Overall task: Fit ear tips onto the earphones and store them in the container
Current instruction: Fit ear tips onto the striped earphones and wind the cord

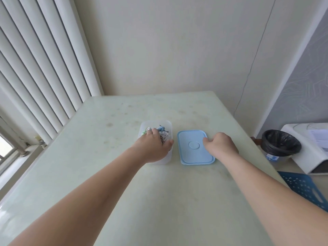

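Your left grip (pixel 154 146) is down over the open top of the translucent white plastic container (pixel 164 123). The fingers are spread across the stuff inside and the thumb sits against the container's right rim. Honestly can't tell if it's got hold of anything, since the hand covers most of what's in there.

Your right grip (pixel 220 145) has its fingers curled up. It's sitting on the right edge of the light blue rectangular plastic lid (pixel 190 153), with the thumb tip touching the lid's top. The fingertips are tucked out of sight, so I can't tell whether it's actually pinching the lid or just resting there.

The earphones (pixel 161 129) are inside the container. It's a tangle of white cord with some blue bits and a bit of green poking out past your fingertips, too jumbled to make out any ear tips.

The lid lies flat on the pale green table (pixel 106 174), just to the right of the container, with a small gap between them. Both sit about mid-table.

Further out there's a white ribbed radiator (pixel 44 68) on the left. Off the table's right side are a bin with a black liner (pixel 281 143), a white box-shaped appliance (pixel 312 157) and a blue perforated plastic panel (pixel 305 187).
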Demonstrator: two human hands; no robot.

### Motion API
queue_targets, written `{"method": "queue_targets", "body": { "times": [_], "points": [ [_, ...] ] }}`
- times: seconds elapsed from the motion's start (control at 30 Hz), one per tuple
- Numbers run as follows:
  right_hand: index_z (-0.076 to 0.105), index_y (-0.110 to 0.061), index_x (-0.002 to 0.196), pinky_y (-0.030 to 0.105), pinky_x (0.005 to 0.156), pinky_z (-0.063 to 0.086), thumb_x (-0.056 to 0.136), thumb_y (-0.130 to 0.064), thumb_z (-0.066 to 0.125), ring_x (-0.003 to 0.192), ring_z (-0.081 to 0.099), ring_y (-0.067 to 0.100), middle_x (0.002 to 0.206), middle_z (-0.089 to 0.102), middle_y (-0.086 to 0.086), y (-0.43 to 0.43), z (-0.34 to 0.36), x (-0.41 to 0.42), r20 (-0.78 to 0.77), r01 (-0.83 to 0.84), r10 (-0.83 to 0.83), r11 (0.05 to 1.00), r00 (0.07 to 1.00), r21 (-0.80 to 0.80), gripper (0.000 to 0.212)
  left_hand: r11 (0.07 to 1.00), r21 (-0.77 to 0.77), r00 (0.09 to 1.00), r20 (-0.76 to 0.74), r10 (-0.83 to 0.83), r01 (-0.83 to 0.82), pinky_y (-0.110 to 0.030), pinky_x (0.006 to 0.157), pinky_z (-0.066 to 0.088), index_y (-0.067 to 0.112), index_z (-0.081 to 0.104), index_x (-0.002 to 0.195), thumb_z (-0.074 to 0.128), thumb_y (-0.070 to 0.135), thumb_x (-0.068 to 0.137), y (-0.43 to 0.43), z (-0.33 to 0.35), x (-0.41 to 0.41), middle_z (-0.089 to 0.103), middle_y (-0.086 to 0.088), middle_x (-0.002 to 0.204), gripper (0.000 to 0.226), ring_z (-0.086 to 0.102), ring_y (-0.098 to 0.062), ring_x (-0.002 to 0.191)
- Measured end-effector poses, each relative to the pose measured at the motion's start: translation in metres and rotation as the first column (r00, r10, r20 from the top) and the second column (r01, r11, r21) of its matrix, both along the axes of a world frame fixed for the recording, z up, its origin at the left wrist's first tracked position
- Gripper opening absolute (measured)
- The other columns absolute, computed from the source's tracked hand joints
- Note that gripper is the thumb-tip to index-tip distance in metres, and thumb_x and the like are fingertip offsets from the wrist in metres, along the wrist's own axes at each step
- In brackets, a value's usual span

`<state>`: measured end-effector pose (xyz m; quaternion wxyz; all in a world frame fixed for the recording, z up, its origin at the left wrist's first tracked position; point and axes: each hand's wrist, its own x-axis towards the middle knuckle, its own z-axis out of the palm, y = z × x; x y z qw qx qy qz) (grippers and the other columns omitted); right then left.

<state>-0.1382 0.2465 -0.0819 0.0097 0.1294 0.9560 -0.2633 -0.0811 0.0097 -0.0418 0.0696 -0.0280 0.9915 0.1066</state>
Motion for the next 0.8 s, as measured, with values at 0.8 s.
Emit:
{"method": "queue_targets", "body": {
  "times": [0.8],
  "points": [
    [0.055, -0.027, 0.098, 0.032, 0.067, 0.051, 0.090, -0.028, 0.059, 0.080, 0.067, 0.017, 0.086, 0.070, -0.007, -0.078, 0.123, 0.025, -0.445, -0.382, 0.273, 0.907, 0.853, -0.175, 0.008, 0.880, 0.436, 0.888, -0.459, 0.034, 0.191, -0.043, 0.084, 0.056, 0.022, 0.054, 0.124, 0.066, 0.036, 0.092, 0.045, 0.038, 0.042, 0.069, 0.005, 0.116, 0.036, 0.068, -0.017, 0.098]
  ]
}}
